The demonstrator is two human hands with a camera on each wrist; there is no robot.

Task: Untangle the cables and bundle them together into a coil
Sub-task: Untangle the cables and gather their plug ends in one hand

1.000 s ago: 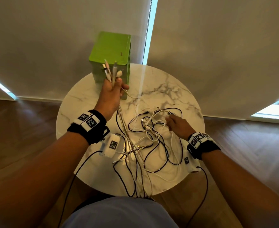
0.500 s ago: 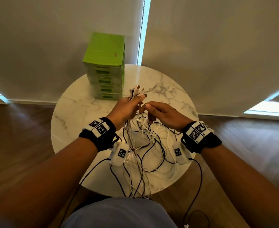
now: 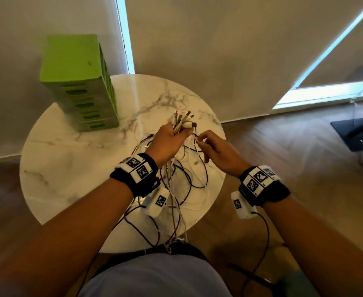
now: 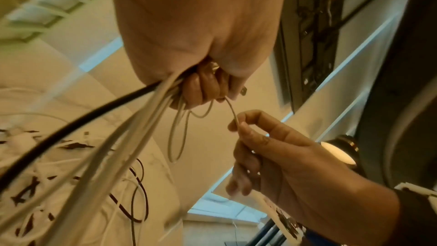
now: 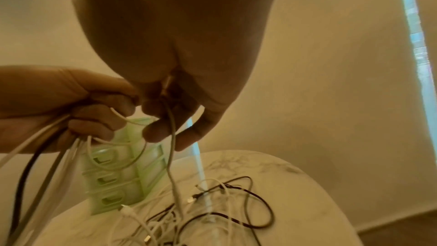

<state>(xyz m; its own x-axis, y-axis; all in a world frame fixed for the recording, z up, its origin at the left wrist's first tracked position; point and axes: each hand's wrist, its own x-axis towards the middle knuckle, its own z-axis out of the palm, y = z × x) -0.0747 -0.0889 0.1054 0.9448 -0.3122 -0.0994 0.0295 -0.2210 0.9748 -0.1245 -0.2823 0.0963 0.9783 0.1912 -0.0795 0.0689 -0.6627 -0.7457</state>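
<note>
With the left hand (image 3: pixel 169 139) gripping the cables (image 3: pixel 177 174) and the right hand (image 3: pixel 216 150) pinching 1 strand (image 4: pixel 232 112), a hard pull risks tightening the tangle.

1. Looks like a home room, living-room type, not a workshop or lab.
2. Small round white marble-look table (image 3: pixel 73 168) stands near the wall, side-table style.
3. Wood-plank floor (image 3: pixel 294 146) all around, warm brown.
4. Pale roller blinds (image 3: pixel 229 50) cover the far windows, daylight showing in the gaps between and under them.
5. Green plastic mini drawer unit (image 3: pixel 77 82) sits on the table's far left.
6. Loose charging cables (image 3: pixel 182 174) lie on the tabletop, household clutter.
</note>
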